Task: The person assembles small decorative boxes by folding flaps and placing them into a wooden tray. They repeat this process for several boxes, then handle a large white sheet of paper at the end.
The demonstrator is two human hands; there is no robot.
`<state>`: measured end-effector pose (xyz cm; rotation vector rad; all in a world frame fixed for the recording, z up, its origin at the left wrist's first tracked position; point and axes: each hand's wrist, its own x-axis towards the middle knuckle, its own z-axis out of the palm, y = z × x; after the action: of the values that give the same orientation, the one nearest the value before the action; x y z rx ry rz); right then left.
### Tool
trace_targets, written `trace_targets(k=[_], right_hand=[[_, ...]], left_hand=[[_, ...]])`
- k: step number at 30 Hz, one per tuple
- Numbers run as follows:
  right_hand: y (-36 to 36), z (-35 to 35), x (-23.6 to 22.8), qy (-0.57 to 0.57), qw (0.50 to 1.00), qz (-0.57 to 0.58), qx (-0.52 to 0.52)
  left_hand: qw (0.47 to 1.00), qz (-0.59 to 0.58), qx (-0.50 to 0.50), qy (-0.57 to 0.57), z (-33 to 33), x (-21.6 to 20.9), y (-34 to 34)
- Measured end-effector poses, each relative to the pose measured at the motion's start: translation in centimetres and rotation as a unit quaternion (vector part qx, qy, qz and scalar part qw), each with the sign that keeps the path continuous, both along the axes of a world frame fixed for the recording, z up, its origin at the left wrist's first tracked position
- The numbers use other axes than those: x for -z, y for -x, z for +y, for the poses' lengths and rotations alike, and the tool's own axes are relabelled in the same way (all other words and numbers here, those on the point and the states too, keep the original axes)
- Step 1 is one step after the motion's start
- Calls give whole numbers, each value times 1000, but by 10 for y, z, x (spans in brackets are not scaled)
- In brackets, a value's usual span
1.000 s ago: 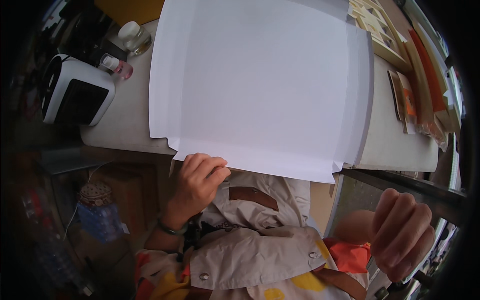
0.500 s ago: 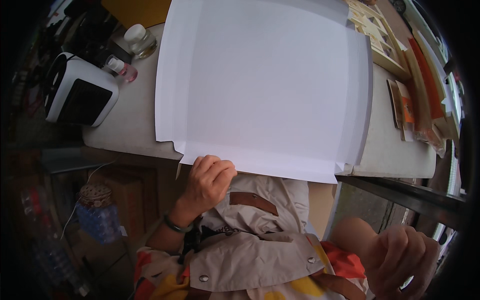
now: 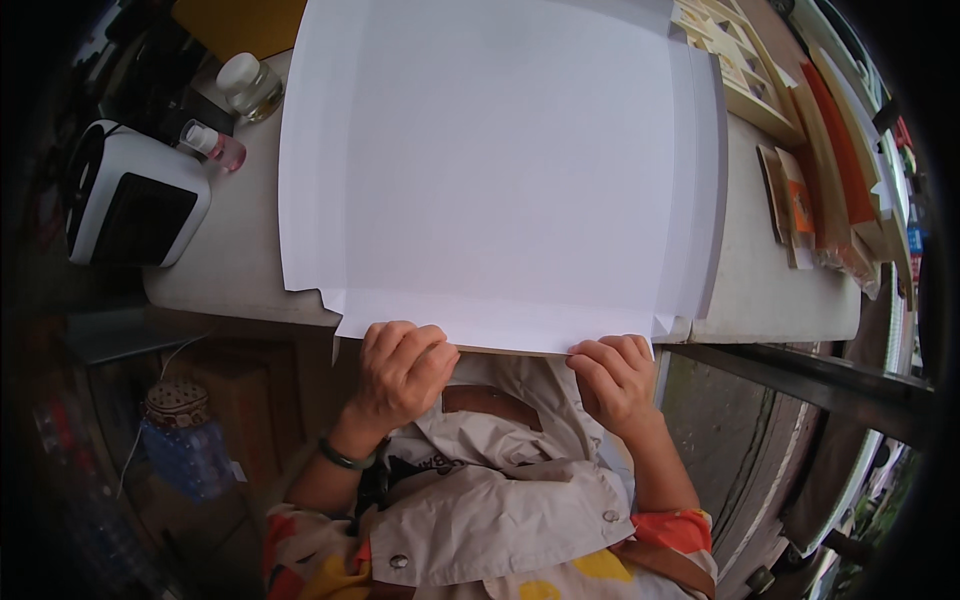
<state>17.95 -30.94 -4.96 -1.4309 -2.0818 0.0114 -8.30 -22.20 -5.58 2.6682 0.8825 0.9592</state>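
Observation:
A large white sheet of card (image 3: 505, 170) lies across the table, its sides creased and its front corners notched. The front flap of the card reaches past the table's near edge. My left hand (image 3: 405, 372) is closed over that flap, left of the middle, with fingers curled on top. Towards the right corner, my right hand (image 3: 615, 378) grips the same edge, fingertips bent over it. Both thumbs are mostly hidden.
On the left of the table (image 3: 240, 245) stand a white box-shaped device (image 3: 140, 200), a pink spray bottle (image 3: 215, 145) and a white-capped jar (image 3: 250, 88). A wooden compartment tray (image 3: 740, 75) and brown packets (image 3: 788, 205) lie on the right. A dark metal rail (image 3: 800, 388) runs at the near right.
My right hand has come up from the lower right and taken hold of the card's front edge. My left hand keeps its grip. The whole view has shifted slightly.

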Motion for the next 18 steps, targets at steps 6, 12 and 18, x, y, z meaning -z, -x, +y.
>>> trace_targets(k=[6, 12, 18], right_hand=[[-2, 7, 5, -18, 998, -47, -24], [12, 8, 5, -25, 996, -72, 41], [40, 22, 13, -36, 999, -13, -7]], left_hand=[[997, 53, 32, -39, 1, 7, 6], [997, 44, 19, -65, 3, 15, 0], [997, 42, 35, -46, 2, 11, -7]])
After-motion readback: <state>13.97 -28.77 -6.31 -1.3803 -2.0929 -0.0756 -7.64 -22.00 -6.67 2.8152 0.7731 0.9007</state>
